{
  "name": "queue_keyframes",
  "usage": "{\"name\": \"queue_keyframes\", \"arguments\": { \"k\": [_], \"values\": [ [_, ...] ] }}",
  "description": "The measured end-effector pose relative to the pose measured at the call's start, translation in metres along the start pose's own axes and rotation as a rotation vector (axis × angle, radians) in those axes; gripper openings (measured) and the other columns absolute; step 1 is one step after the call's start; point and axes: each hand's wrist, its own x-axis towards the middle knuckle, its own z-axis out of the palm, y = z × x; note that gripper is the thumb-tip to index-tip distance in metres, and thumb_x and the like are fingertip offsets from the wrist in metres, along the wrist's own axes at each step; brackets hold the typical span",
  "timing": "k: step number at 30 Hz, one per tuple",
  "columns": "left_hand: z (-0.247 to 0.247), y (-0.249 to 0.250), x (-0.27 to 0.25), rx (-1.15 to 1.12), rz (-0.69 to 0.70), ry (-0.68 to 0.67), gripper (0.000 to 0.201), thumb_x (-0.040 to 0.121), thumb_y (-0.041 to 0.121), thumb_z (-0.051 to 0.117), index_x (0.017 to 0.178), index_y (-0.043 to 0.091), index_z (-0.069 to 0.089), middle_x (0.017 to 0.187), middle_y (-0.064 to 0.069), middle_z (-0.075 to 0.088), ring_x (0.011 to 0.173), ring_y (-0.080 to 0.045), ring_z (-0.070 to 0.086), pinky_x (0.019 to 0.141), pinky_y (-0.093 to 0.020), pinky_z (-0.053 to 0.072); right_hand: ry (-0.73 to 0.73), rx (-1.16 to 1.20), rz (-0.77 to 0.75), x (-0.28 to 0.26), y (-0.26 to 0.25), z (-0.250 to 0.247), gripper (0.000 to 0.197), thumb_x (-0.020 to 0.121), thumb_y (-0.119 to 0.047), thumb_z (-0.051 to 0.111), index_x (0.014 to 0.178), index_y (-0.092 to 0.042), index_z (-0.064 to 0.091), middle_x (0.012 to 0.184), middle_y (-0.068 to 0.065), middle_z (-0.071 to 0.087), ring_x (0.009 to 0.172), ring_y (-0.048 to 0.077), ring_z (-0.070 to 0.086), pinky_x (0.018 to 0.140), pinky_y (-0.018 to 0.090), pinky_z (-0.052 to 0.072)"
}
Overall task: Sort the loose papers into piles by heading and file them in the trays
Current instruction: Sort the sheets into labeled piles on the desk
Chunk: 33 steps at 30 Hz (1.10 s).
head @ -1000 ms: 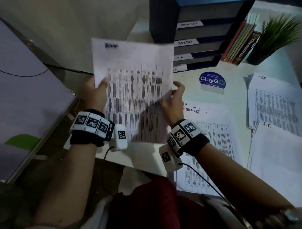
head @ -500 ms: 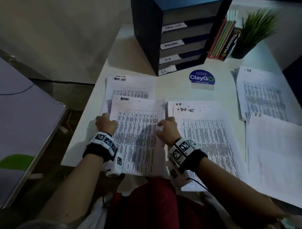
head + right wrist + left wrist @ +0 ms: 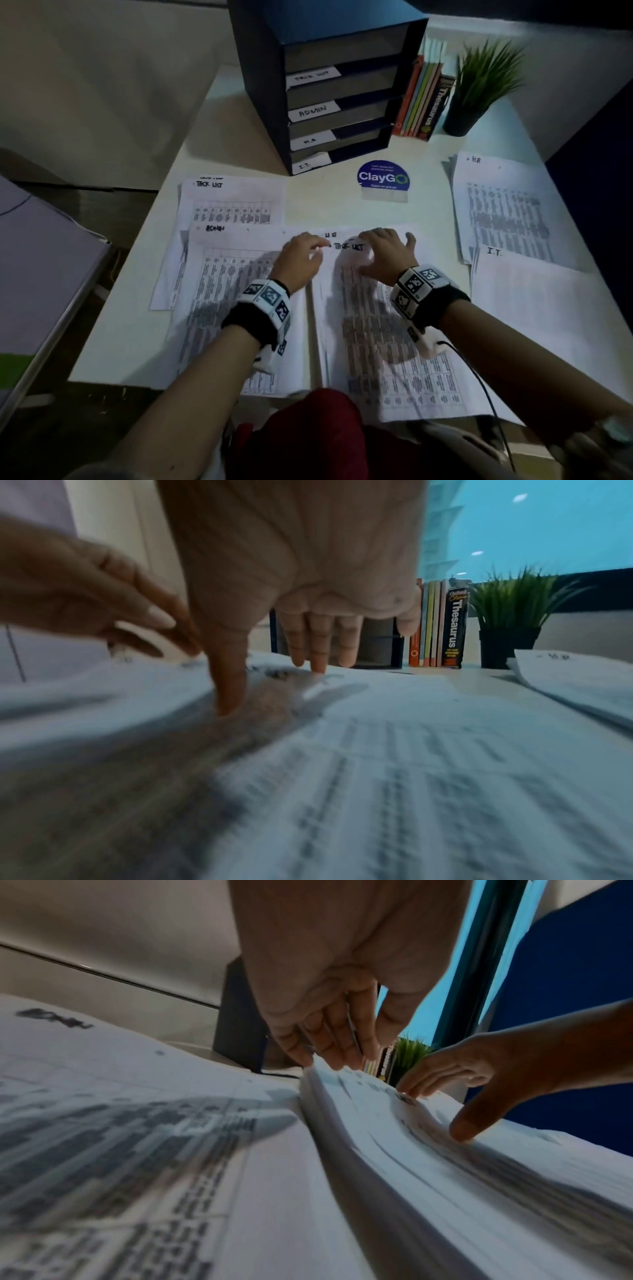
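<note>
My left hand (image 3: pixel 306 251) and right hand (image 3: pixel 381 248) both rest at the top of the middle stack of papers (image 3: pixel 387 346), whose top sheet is headed TASK LIST. In the left wrist view the left fingertips (image 3: pixel 329 1056) touch the stack's (image 3: pixel 445 1164) upper left corner with straight fingers. The right thumb (image 3: pixel 230 693) and fingertips (image 3: pixel 319 666) press on the top sheet (image 3: pixel 411 750). A sheet headed ADMIN (image 3: pixel 239 274) lies flat just left of the stack. Neither hand grips a sheet.
A dark blue tray unit (image 3: pixel 260 85) labelled TASK LIST, ADMIN, H.R and I.T. stands at the back. A TASK LIST pile (image 3: pixel 239 202) lies back left, an HR pile (image 3: pixel 503 212) and an I.T. pile (image 3: pixel 548 308) right. Books (image 3: pixel 421 99), a potted plant (image 3: pixel 479 85) and a ClayGo sign (image 3: pixel 383 180) stand behind.
The ADMIN sheet, held up in both hands a second ago, now lies on the left of the desk. Both hands let it go and moved right onto the middle stack.
</note>
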Motion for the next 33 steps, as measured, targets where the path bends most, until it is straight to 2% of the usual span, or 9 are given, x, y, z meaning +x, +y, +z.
{"name": "queue_keyframes", "arguments": {
  "k": [4,8,11,13,16,20,26,30,33],
  "values": [
    [0.024,-0.004,0.012,0.175,-0.096,-0.135,0.048,0.093,0.012,0.046,0.140,0.007,0.036,0.145,-0.010,0.034,0.137,-0.026,0.025,0.113,-0.036,0.023,-0.079,-0.027,-0.028,0.007,0.018,0.007,0.081,0.070,-0.047,0.073,0.136,-0.025,0.032,0.141,-0.001,0.034,0.135,0.020,0.027,0.109,0.060,0.003],
    [0.031,-0.003,0.018,0.227,-0.226,-0.186,0.058,0.093,0.020,0.049,0.143,0.008,0.025,0.145,-0.013,0.022,0.136,-0.029,0.020,0.109,-0.036,0.025,-0.105,-0.038,-0.008,0.014,0.024,0.011,0.086,0.065,-0.054,0.074,0.133,-0.019,0.033,0.136,0.002,0.037,0.131,0.023,0.027,0.109,0.057,0.009],
    [0.034,0.003,0.018,-0.026,-0.227,-0.072,0.037,0.095,0.030,0.046,0.122,0.004,0.052,0.131,-0.014,0.044,0.134,-0.027,0.031,0.105,-0.028,0.025,-0.048,-0.085,-0.104,0.009,0.021,0.012,0.067,0.075,-0.043,0.069,0.129,-0.016,0.039,0.131,0.003,0.042,0.128,0.022,0.031,0.111,0.055,0.008],
    [0.036,0.006,0.016,-0.122,-0.253,0.025,0.041,0.098,0.034,0.036,0.108,0.001,0.058,0.126,-0.014,0.046,0.131,-0.025,0.034,0.101,-0.029,0.027,0.022,-0.118,-0.222,0.002,0.019,0.015,0.048,0.082,-0.032,0.062,0.124,-0.014,0.046,0.126,0.004,0.048,0.125,0.021,0.036,0.111,0.054,0.005],
    [0.036,0.006,0.016,-0.020,-0.279,0.096,0.040,0.099,0.034,0.033,0.121,0.008,0.052,0.134,-0.009,0.037,0.125,-0.024,0.034,0.099,-0.031,0.029,0.118,-0.167,-0.420,-0.013,0.019,0.025,0.032,0.081,-0.015,0.063,0.113,-0.008,0.059,0.113,0.009,0.060,0.116,0.025,0.049,0.109,0.058,0.005],
    [0.036,-0.001,0.019,0.306,-0.274,-0.026,0.049,0.094,0.032,0.045,0.139,0.017,0.034,0.140,-0.005,0.030,0.130,-0.025,0.024,0.106,-0.038,0.026,0.132,-0.142,-0.478,-0.022,0.020,0.028,0.031,0.081,-0.011,0.063,0.111,-0.007,0.061,0.107,0.013,0.064,0.105,0.029,0.058,0.109,0.055,0.013],
    [0.024,0.007,0.024,0.499,-0.162,-0.127,0.034,0.092,0.025,0.051,0.124,0.014,0.052,0.128,-0.008,0.046,0.122,-0.025,0.036,0.102,-0.039,0.027,0.134,-0.043,-0.363,-0.017,0.018,0.026,0.050,0.087,-0.008,0.050,0.134,-0.014,0.034,0.134,0.008,0.041,0.114,0.025,0.053,0.109,0.043,0.016],
    [0.019,0.025,0.012,0.222,-0.042,-0.133,0.019,0.094,0.020,0.049,0.090,0.014,0.067,0.086,-0.004,0.065,0.082,-0.018,0.055,0.112,-0.042,0.023,0.207,-0.134,-0.252,-0.014,0.020,0.024,0.074,0.071,-0.013,0.073,0.136,-0.015,0.036,0.141,0.011,0.034,0.121,0.032,0.043,0.101,0.052,0.028],
    [0.018,0.032,0.003,-0.008,-0.086,-0.244,0.030,0.092,0.028,0.051,0.086,0.004,0.068,0.085,-0.009,0.066,0.079,-0.015,0.055,0.082,-0.024,0.042,0.225,-0.174,-0.217,-0.015,0.022,0.020,0.073,0.058,-0.028,0.083,0.121,-0.011,0.051,0.137,0.014,0.043,0.122,0.034,0.043,0.099,0.060,0.027]
  ]
}}
